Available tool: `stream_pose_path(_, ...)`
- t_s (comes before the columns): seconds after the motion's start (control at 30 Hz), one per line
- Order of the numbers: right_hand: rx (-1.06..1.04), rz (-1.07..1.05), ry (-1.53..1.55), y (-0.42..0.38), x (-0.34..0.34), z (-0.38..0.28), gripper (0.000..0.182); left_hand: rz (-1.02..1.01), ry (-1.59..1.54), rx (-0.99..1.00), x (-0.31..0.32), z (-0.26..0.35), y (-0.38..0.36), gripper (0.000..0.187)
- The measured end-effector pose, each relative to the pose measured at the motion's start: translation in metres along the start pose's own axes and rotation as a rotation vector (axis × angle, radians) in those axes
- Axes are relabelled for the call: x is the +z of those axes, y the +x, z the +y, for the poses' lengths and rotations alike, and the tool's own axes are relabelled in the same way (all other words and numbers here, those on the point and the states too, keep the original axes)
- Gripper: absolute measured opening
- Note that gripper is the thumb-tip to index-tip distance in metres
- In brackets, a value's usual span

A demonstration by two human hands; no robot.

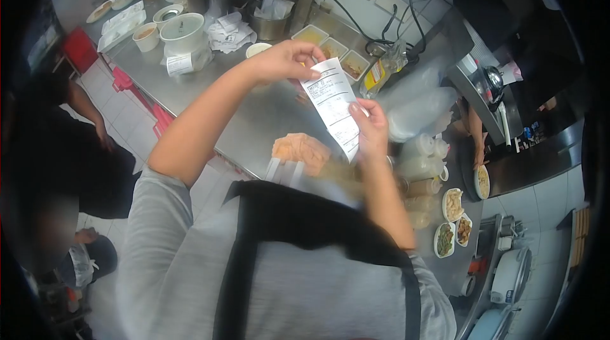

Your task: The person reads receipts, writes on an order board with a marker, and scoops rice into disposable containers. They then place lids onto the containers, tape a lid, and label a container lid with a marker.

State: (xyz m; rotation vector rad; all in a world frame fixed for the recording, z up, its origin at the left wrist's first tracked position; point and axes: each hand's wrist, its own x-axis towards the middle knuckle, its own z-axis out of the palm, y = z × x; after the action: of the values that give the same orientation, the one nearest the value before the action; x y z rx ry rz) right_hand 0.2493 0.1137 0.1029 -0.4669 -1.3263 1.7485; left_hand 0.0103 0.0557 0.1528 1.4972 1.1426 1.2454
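Note:
A printed paper receipt (335, 106) is held up over the steel counter, its text facing me. My left hand (289, 60) pinches the top end of the slip, fingers closed. Lower down, my right hand (373, 127) grips the right edge with the thumb lying on the front. Beneath the paper, a crumpled orange-brown cloth (302, 151) lies at the counter's near side. Behind the receipt stand small trays of food (354, 64), partly covered by it.
A lidded white tub (182, 27) and crumpled papers (232, 32) stand at the back left. Squeeze bottles (419, 165) and dishes of food (454, 205) line the right. Another person's hand (478, 157) touches a bowl (482, 182). People stand at left.

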Motion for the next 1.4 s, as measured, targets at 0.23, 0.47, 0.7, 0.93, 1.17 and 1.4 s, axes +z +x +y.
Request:
stream_pose_path(0.23,-0.426,-0.110,-1.114,0.024,-0.001,-0.044,0.030,-0.003,0.087,-0.085,-0.012,0.005,-0.008,0.016)
stream_pose_path(0.47,-0.048,-0.167,-0.737,0.050,0.029,-0.032,0.018,0.231,0.272,0.069,-0.022,0.010,-0.010,0.012)
stream_pose_path(0.7,-0.503,-0.116,-0.803,0.088,0.071,-0.110,0.016,0.587,-0.135,0.263,-0.031,0.014,-0.037,0.011)
stream_pose_path(0.93,-0.988,0.008,-0.493,0.217,0.142,-0.276,0.016,0.515,-0.238,0.096,0.009,-0.040,-0.083,0.012)
stream_pose_path(1.17,-0.708,0.283,-0.228,0.300,0.179,-0.327,0.018,0.628,-0.259,0.056,0.017,-0.072,-0.124,0.012)
stream_pose_path(1.4,-0.690,0.356,0.002,0.296,0.198,-0.332,0.020,0.715,-0.321,0.045,0.003,-0.090,-0.149,0.013)
